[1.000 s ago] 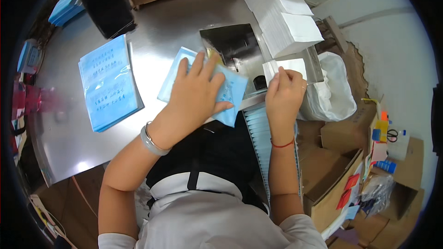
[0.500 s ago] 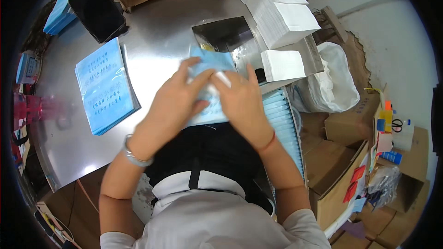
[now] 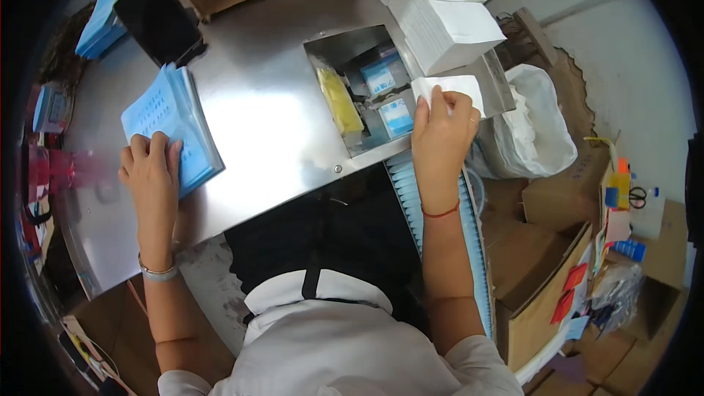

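My left hand (image 3: 152,172) is on a stack of blue printed plastic bags (image 3: 194,161) at the left of the metal table, its fingertips curled onto the top one. That top bag buckles upward at its far end. On the right, my right hand (image 3: 445,139) pinches a white folded paper napkin (image 3: 471,86) on the low pile at the table edge. Between the hands is a rectangular opening (image 3: 314,45) in the tabletop. Inside it show a yellow packet (image 3: 339,101) and blue-and-white packs (image 3: 397,116).
A tall stack of white napkins (image 3: 462,29) rises behind my right hand. A white bag-lined bin (image 3: 554,139) stands right of the table. A box of blue packs (image 3: 477,264) sits below its edge. A black tablet (image 3: 158,18) and more blue bags (image 3: 103,18) lie far left.
Both hands were together over a blue bag at the middle. They have parted, left to the blue stack, right to the napkins. The blue bag is gone from the middle; the opening shows.
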{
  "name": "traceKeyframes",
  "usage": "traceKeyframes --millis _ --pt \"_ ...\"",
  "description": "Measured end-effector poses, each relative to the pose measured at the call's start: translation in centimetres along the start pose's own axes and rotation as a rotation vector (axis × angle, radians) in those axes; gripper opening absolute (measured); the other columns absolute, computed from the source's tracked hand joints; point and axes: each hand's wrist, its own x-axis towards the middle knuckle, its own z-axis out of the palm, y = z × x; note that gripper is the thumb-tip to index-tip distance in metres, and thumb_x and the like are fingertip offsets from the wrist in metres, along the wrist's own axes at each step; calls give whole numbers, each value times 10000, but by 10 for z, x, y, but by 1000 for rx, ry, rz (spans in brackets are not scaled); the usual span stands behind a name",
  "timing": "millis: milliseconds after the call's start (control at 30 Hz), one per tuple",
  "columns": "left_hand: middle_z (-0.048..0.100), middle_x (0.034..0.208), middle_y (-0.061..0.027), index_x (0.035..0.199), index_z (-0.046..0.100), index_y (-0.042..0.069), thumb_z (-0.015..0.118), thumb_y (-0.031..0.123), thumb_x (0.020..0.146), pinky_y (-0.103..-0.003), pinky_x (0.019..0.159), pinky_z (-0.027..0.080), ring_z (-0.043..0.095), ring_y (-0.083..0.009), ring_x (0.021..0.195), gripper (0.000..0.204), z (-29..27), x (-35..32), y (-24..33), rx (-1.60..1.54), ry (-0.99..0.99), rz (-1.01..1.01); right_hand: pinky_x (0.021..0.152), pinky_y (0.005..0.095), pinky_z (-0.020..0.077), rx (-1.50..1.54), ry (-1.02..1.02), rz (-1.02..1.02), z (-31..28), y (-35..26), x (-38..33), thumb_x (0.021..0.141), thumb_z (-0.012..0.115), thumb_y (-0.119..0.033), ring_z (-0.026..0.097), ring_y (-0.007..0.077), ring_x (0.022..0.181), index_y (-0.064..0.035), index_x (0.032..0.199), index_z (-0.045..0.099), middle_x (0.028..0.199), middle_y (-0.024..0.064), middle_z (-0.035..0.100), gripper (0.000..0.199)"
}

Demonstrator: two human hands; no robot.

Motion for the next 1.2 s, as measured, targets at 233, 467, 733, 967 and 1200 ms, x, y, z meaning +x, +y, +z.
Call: traceKeyframes --millis 233,467,733,967,1200 --pt "487 1300 -253 926 602 43 776 274 804 -696 1035 316 393 -486 1331 315 -1 -10 142 -522 -139 366 832 401 475 193 -174 -93 -12 29 7 819 690 -64 553 323 956 22 1073 701 1013 141 591 268" --pt "379 1509 -241 1105 583 50 716 223 859 -652 1126 252 306 -471 1424 329 12 -24 138 -724 -138 358 817 413 494 132 -171 -221 -13 13 15 802 722 -112 564 335 935 36 1046 693 975 160 598 287" --pt "362 1511 -235 1033 607 64 693 183 856 -638 1156 202 266 -476 1441 229 4 -28 149 -560 -73 320 782 410 495 188 -77 -149 -6 32 12 848 654 -53 569 327 885 39 1012 703 944 140 598 195" --pt "314 1549 -247 1041 638 88 665 178 859 -621 1168 189 225 -502 1450 205 -2 -28 145 -620 -46 298 805 415 496 269 -175 -181 -16 55 18 810 672 -13 583 326 924 38 1069 689 1000 126 625 264" --pt "428 1517 -138 1282 612 135 658 133 812 -541 1167 210 358 -367 1421 472 -12 -22 120 -537 -192 362 915 465 474 429 -38 -439 -47 -20 -11 761 617 -1 606 351 1088 -46 1137 698 1162 131 660 387"
